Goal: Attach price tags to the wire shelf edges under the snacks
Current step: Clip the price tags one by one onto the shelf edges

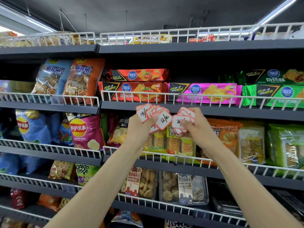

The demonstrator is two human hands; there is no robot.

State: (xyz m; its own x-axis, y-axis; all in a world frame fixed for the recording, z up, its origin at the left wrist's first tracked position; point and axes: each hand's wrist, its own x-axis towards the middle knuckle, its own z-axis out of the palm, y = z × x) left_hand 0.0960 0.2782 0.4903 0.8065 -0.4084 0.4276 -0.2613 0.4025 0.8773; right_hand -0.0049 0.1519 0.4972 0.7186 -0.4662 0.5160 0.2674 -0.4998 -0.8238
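Over on the left, the Lay's bags point(85, 130) sit behind a white wire rail point(49, 146) with no tag on it. The left hand point(139, 129) is curled round a fanned bunch of red-edged price tags point(153, 115), thumb pinning them. Just beside it, the right hand point(194, 127) pinches a smaller stack of tags point(182, 120), held below the tomato crisps point(136, 92). I reckon a loose grip could spill the fan, or a price could land under the wrong snack.

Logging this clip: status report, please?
Left hand and right hand each grip red-bordered white paper price tags. None visible on white wire shelf edge. Nothing obstructing.
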